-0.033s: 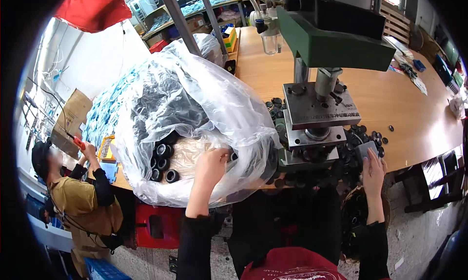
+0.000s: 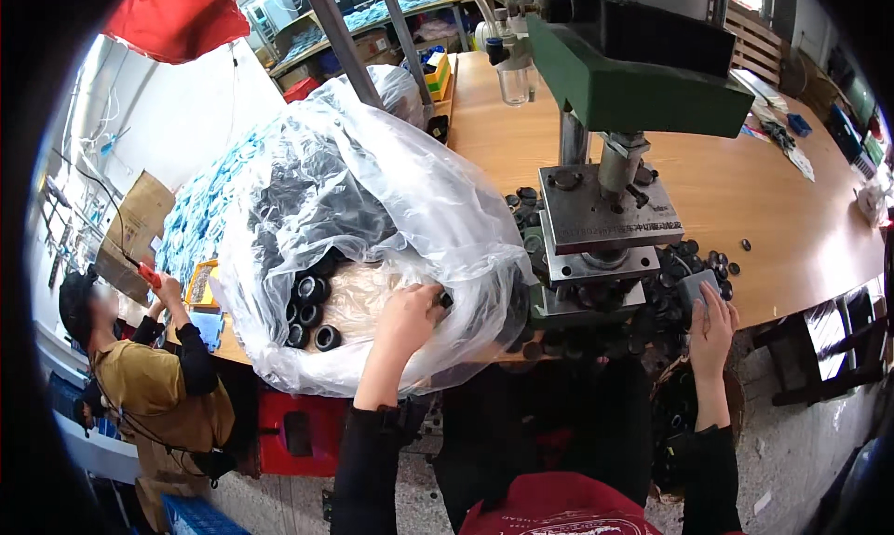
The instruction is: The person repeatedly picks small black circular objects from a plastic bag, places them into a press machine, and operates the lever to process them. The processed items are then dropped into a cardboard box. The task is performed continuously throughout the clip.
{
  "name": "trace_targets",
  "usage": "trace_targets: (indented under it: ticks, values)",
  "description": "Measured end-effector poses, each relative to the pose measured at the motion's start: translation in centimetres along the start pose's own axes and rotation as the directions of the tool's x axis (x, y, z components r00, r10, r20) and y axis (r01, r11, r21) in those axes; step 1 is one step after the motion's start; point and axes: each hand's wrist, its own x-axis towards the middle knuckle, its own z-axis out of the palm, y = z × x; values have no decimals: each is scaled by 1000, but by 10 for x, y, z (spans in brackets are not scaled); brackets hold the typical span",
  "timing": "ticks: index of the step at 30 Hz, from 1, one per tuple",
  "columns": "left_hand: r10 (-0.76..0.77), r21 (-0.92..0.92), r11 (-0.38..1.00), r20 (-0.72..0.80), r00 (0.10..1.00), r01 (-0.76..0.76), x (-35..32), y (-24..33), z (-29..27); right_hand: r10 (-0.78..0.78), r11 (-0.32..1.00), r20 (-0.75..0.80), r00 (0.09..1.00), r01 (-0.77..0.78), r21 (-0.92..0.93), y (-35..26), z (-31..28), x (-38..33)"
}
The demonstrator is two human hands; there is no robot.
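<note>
My left hand point(image 2: 408, 319) reaches into a large clear plastic bag point(image 2: 391, 162), fingers curled at a small black rubber tyre point(image 2: 446, 299) partly hidden by fingers and film. Several more black tyres point(image 2: 313, 290) lie in the bag's mouth, left of that hand. My right hand point(image 2: 711, 325) lies with extended fingers on a grey block point(image 2: 695, 289) at the table's front edge. Between my hands stands a green press point(image 2: 643, 93), its steel die set point(image 2: 610, 209) above a lower plate. No part can be made out between the die plates.
Small black discs point(image 2: 687, 248) are heaped around the press on the wooden table point(image 2: 494, 97). A basket point(image 2: 736, 405) stands below my right hand, and a red container point(image 2: 303, 433) below the bag. At left, a co-worker point(image 2: 154, 377) holds a red tool point(image 2: 149, 274).
My left hand has moved slightly to the right, its fingertips now at the black tyre. The right hand stays on the grey block.
</note>
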Motion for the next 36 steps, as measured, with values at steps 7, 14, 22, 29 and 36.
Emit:
trace_targets:
  ticks: [7,14,22,29,36]
  values:
    - [80,275,950,239,968,-146,34,-26,25,-135,958,-182,974,176,227,-97,-13,36]
    - [-61,-142,989,-84,995,48,18,-17,4,-104,926,-186,977,163,341,-158,-3,79]
    - [-296,-996,89,-13,955,14,-33,36,-69,-114,947,-184,976,163,276,-146,7,73]
    - [44,-852,521,-35,998,-53,-20,131,-40,166,972,-84,982,-149,180,-25,-10,-82]
    - [120,-446,868,-241,963,-219,41,186,-21,579,807,156,800,-536,-248,112,-21,-213]
